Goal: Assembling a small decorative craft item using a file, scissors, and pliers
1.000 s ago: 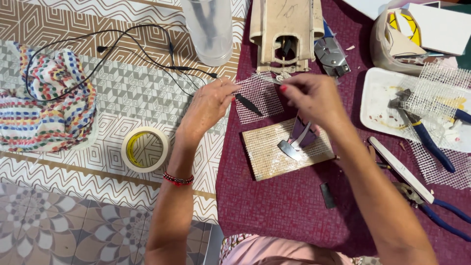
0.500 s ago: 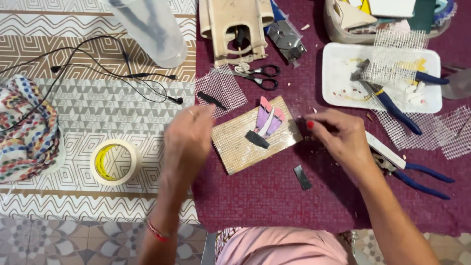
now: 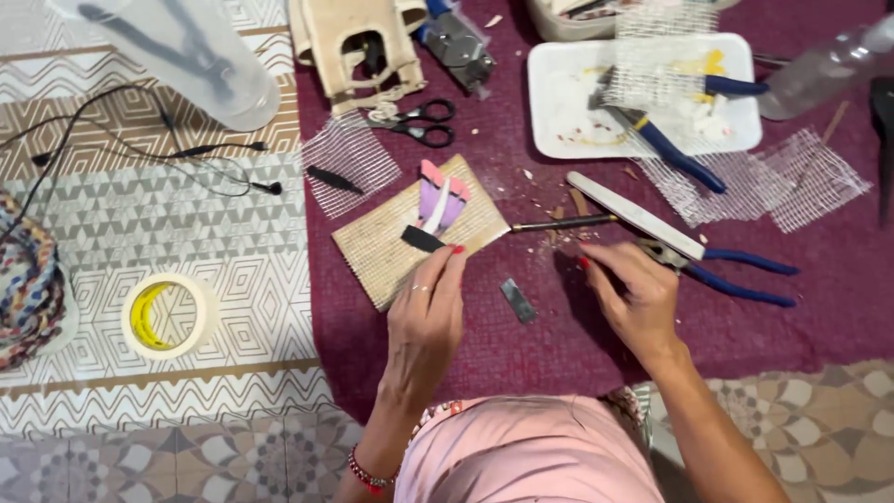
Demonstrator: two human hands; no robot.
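Pressing fingertips on the edge of a woven tan mat piece (image 3: pixel 410 242), the left hand (image 3: pixel 424 317) lies flat and open, gripping nothing, beside a pink-and-purple cutout (image 3: pixel 438 197) resting on the mat; the right hand (image 3: pixel 633 298) is curled on the maroon cloth (image 3: pixel 521 373) near blue-handled pliers (image 3: pixel 717 270), its grip unclear, possibly closed on something small. A small metal blade (image 3: pixel 518 300) lying loose between the hands could nick a finger
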